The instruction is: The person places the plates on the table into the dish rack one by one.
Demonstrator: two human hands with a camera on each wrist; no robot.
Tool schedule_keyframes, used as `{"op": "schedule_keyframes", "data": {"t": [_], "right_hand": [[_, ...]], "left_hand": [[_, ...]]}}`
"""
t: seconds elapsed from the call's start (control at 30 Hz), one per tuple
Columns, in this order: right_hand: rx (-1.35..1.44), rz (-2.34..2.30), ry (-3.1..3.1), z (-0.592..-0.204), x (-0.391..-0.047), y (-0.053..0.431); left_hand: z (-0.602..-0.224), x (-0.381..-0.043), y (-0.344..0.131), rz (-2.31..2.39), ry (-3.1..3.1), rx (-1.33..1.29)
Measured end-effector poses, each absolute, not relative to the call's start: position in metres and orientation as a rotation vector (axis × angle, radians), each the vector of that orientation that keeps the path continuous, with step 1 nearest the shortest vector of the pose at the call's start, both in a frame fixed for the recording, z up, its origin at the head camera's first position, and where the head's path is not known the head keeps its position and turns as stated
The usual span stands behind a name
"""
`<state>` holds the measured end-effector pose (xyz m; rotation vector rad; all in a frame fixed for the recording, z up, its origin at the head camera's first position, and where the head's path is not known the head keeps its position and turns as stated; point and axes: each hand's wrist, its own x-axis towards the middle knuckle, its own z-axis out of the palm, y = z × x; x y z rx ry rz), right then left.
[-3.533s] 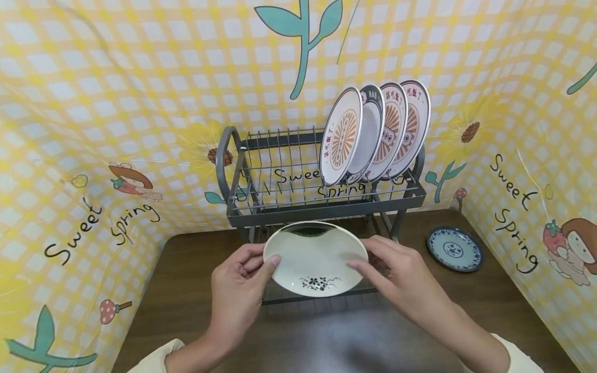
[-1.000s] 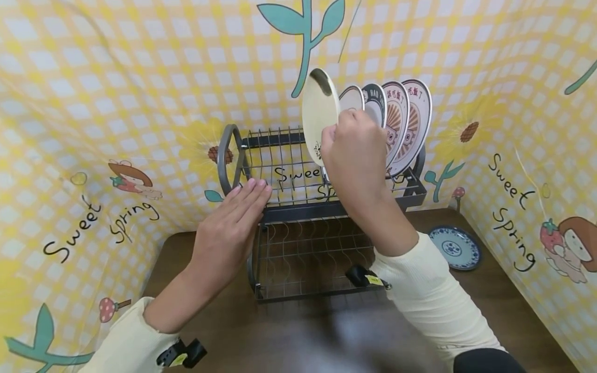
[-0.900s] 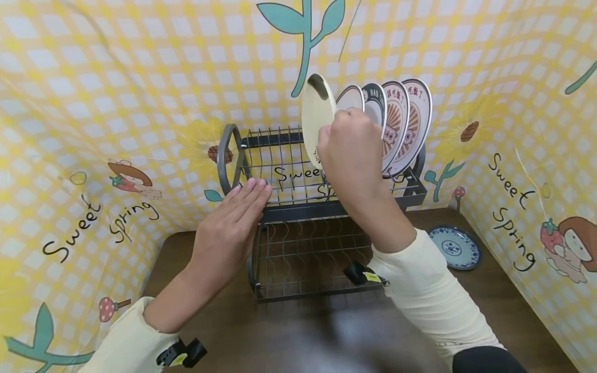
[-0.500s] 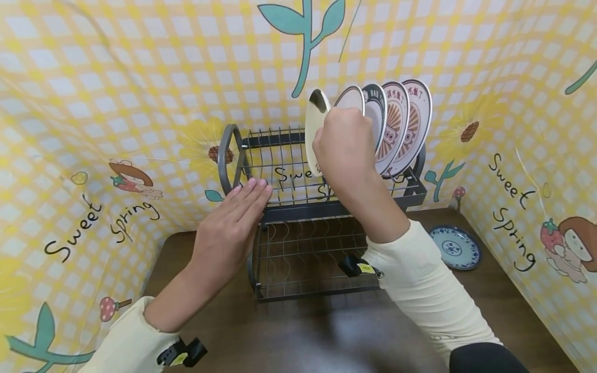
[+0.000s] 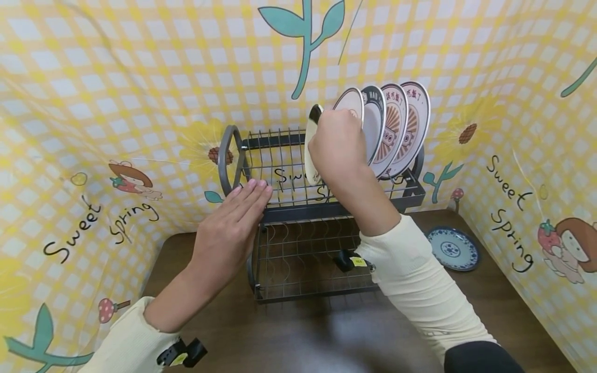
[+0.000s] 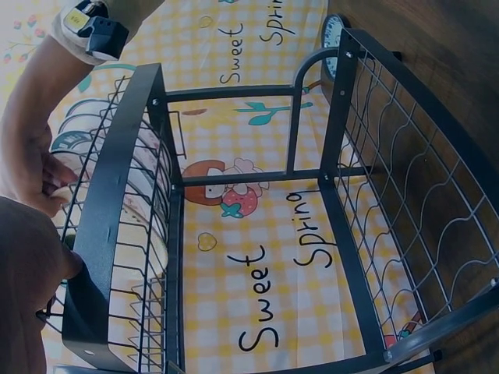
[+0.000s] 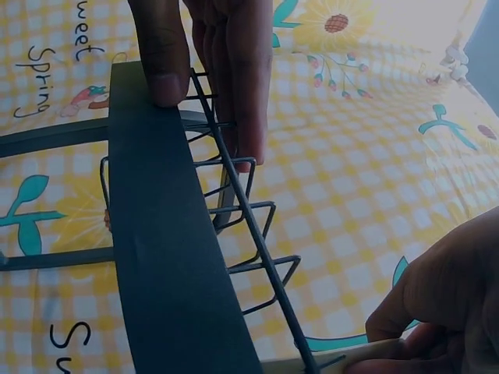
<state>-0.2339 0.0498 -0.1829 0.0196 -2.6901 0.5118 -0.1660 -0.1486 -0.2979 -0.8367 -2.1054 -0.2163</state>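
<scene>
My right hand [image 5: 340, 147] pinches the rim of a cream plate [image 5: 311, 145] with a dark patch at its top. This plate stands upright in the upper tier of a dark grey dish rack [image 5: 303, 211], left of several other upright plates [image 5: 412, 124]. My knuckles hide much of it. In the left wrist view the cream plate [image 6: 142, 241] shows through the wires, its lower part within the tier. My left hand [image 5: 226, 230] holds the rack's front left edge. The right wrist view has its thumb [image 7: 166, 87] on the front bar and its straight fingers behind.
A blue-patterned plate [image 5: 452, 248] lies flat on the brown table [image 5: 298, 331], right of the rack. Below the upper tier is a lower wire tier [image 5: 308, 259]. Yellow checked cloth [image 5: 163, 77] surrounds the table at the back and sides.
Both hands held the cream plate in front of the rack earlier. The left hand then took the rack's edge. The right hand has lowered the plate, turned on edge, into the upper tier.
</scene>
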Motion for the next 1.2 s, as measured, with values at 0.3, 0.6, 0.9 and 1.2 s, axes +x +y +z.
{"op": "schedule_keyframes", "data": {"t": [0.3,0.6,0.9,1.2], "right_hand": [[0.027,0.529,-2.721,-0.181,-0.233,0.05],[0.053,0.434,-2.745,-0.18,-0.231,0.053],[0.05,0.346,-2.765,-0.182,-0.23,0.051],[0.154,0.35,-2.723,-0.183,-0.195,0.058]], "left_hand": [[-0.297,-0.164,-0.148,-0.213,-2.13,-0.836],[-0.297,-0.165,-0.147,-0.215,-2.121,-0.827],[-0.298,-0.166,-0.147,-0.226,-2.117,-0.819],[-0.298,-0.165,-0.146,-0.234,-2.115,-0.817]]}}
